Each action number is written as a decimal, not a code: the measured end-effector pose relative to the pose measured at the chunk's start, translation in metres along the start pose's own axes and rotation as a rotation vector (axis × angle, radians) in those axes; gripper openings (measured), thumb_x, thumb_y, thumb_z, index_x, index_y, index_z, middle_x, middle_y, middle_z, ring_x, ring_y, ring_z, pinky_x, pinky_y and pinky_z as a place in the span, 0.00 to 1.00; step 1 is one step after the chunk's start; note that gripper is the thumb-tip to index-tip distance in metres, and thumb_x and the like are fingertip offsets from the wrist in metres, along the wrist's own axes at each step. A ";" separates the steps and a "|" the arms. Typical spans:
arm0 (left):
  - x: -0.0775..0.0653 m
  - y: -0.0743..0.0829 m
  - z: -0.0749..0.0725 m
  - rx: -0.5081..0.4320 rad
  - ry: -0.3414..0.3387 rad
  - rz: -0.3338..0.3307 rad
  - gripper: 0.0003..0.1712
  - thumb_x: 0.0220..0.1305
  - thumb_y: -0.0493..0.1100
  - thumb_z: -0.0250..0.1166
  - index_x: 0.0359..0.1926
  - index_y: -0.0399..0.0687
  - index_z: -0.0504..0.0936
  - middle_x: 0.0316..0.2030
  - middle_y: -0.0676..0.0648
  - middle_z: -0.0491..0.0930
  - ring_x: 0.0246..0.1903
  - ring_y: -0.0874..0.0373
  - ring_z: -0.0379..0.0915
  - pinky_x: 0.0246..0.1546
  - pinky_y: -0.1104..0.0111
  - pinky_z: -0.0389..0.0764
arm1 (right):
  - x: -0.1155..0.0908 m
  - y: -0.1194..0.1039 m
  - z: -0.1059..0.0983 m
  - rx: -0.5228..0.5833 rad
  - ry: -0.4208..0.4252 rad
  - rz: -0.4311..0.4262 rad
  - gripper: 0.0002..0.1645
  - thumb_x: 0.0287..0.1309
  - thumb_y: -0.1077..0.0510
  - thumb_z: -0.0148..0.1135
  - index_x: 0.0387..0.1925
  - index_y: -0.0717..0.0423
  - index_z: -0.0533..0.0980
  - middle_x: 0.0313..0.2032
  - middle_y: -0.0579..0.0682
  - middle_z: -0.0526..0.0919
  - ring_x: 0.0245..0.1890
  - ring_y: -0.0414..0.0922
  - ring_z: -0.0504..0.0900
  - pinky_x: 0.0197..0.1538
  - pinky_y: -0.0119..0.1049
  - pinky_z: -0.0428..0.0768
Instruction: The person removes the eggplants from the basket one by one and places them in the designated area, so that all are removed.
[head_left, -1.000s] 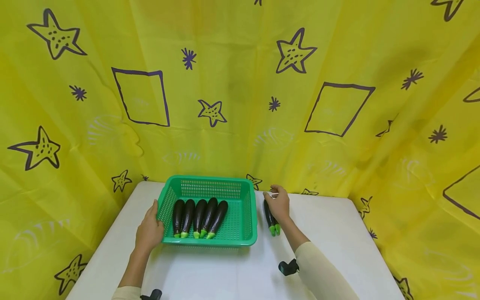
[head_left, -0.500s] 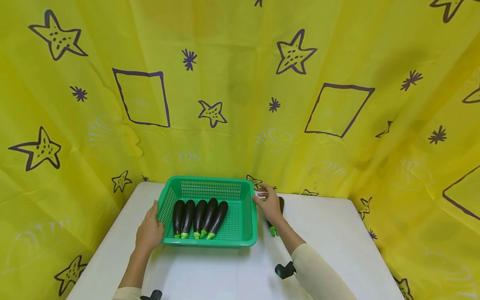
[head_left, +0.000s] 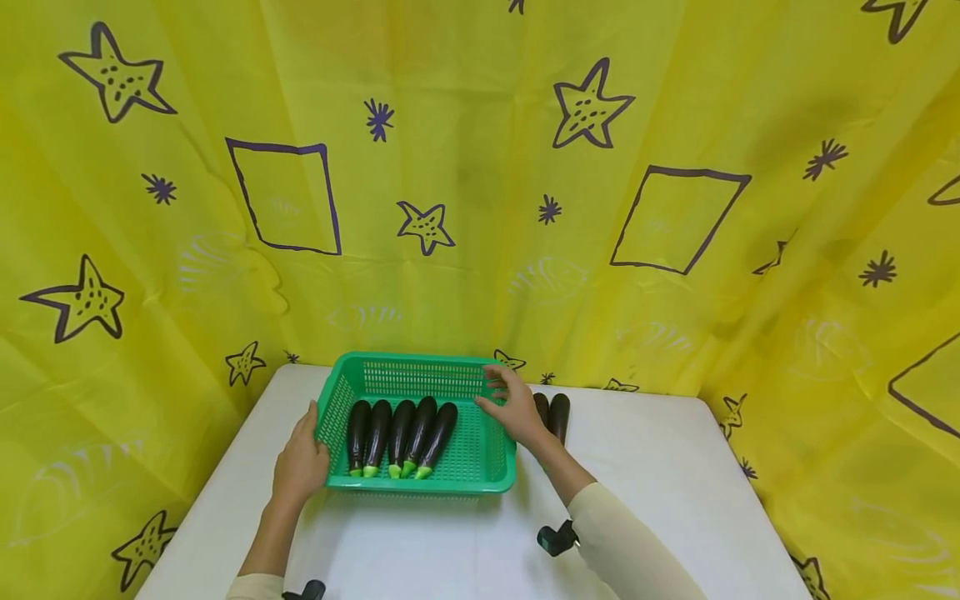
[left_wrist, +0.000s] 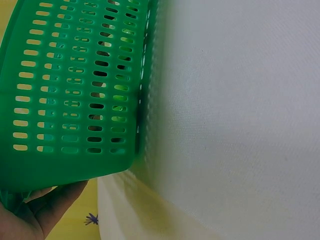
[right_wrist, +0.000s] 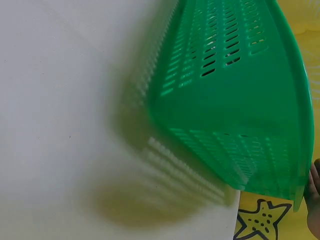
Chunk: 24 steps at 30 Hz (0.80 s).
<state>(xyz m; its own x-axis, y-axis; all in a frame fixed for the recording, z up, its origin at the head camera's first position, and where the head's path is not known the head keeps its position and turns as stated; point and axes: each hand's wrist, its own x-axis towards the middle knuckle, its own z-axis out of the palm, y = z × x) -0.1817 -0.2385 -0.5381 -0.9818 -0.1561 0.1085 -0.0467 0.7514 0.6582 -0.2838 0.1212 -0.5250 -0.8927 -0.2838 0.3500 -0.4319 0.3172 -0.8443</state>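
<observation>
A green plastic basket (head_left: 420, 486) with slotted walls stands on the white table. Several dark eggplants (head_left: 402, 433) with light green stem ends lie side by side in its left and middle part. My left hand (head_left: 300, 462) grips the basket's left rim, and the left wrist view catches its thumb and fingers (left_wrist: 60, 205) at the edge. Over the right rim hovers my right hand (head_left: 513, 406), fingers spread and slightly bent, with nothing in its grasp. Two more eggplants (head_left: 558, 417) rest outside, right of the basket, partly hidden behind the right hand and forearm.
The white table (head_left: 645, 500) runs back to a yellow curtain (head_left: 480, 208) printed with stars and squares, which also hangs at both sides. Black wrist-camera mounts (head_left: 557, 539) stick out beneath the forearms.
My right hand has moved left, from above the two loose eggplants to over the basket's right rim, uncovering their upper ends. The left hand and the basket have stayed in place.
</observation>
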 end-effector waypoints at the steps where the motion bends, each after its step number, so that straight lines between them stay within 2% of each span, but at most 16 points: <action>1: 0.000 0.000 0.000 -0.001 0.001 0.002 0.41 0.70 0.30 0.46 0.81 0.27 0.44 0.77 0.24 0.52 0.69 0.24 0.61 0.61 0.33 0.70 | 0.001 -0.001 0.001 -0.008 -0.021 0.000 0.35 0.64 0.65 0.73 0.69 0.67 0.71 0.61 0.67 0.77 0.59 0.62 0.78 0.59 0.54 0.80; 6: 0.000 -0.001 0.001 0.000 -0.009 -0.006 0.42 0.70 0.30 0.46 0.81 0.28 0.43 0.78 0.25 0.51 0.70 0.25 0.59 0.62 0.34 0.69 | 0.005 -0.006 0.008 -0.001 -0.114 0.026 0.37 0.65 0.65 0.72 0.71 0.67 0.68 0.63 0.69 0.76 0.60 0.64 0.78 0.61 0.56 0.79; 12: -0.001 -0.001 0.000 0.005 -0.007 -0.005 0.41 0.70 0.30 0.46 0.81 0.28 0.44 0.78 0.25 0.51 0.68 0.24 0.61 0.60 0.34 0.71 | 0.011 -0.010 0.017 0.030 -0.189 0.078 0.40 0.66 0.62 0.72 0.73 0.67 0.66 0.65 0.67 0.74 0.62 0.64 0.76 0.64 0.55 0.77; 19: -0.002 0.001 -0.002 0.012 0.002 0.008 0.42 0.69 0.29 0.46 0.81 0.27 0.45 0.77 0.25 0.53 0.68 0.24 0.61 0.59 0.34 0.70 | 0.017 -0.012 0.032 -0.042 -0.229 0.057 0.38 0.66 0.63 0.71 0.72 0.68 0.67 0.64 0.67 0.75 0.61 0.63 0.77 0.61 0.55 0.79; 24: -0.001 0.001 -0.001 0.011 -0.006 0.005 0.42 0.68 0.29 0.46 0.81 0.27 0.45 0.77 0.25 0.53 0.68 0.24 0.62 0.60 0.34 0.70 | 0.020 -0.012 0.039 -0.084 -0.229 0.096 0.36 0.68 0.62 0.70 0.73 0.64 0.68 0.65 0.63 0.75 0.64 0.60 0.76 0.63 0.50 0.78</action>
<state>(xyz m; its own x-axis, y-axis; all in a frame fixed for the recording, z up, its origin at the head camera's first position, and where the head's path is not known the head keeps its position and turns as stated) -0.1807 -0.2383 -0.5364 -0.9831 -0.1484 0.1073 -0.0437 0.7594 0.6492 -0.2913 0.0768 -0.5232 -0.8820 -0.4429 0.1613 -0.3644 0.4236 -0.8293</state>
